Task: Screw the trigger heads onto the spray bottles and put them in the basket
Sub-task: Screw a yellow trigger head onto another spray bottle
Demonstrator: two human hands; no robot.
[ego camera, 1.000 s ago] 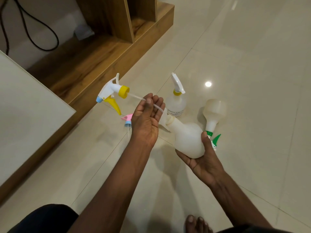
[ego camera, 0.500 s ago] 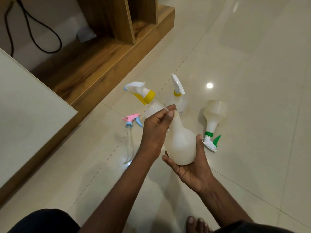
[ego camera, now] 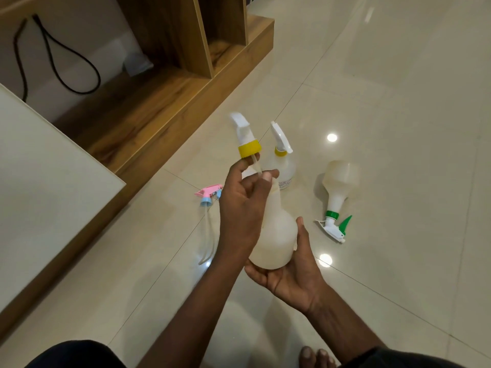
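Down on the shiny floor lies a pink and blue trigger head (ego camera: 208, 193). Next, the left hand (ego camera: 243, 205) pinches the thin tube of the white trigger head with the yellow collar (ego camera: 245, 138), just above the neck of the cloudy white plastic bottle (ego camera: 276, 232). That bottle sits in the right hand (ego camera: 291, 274), fingers curled under it.

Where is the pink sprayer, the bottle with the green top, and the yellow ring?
pink sprayer (ego camera: 208, 192), head view, on its pink body.
green-topped bottle (ego camera: 338, 181), head view, on its belly.
yellow ring (ego camera: 249, 149), head view, on the collar's front.
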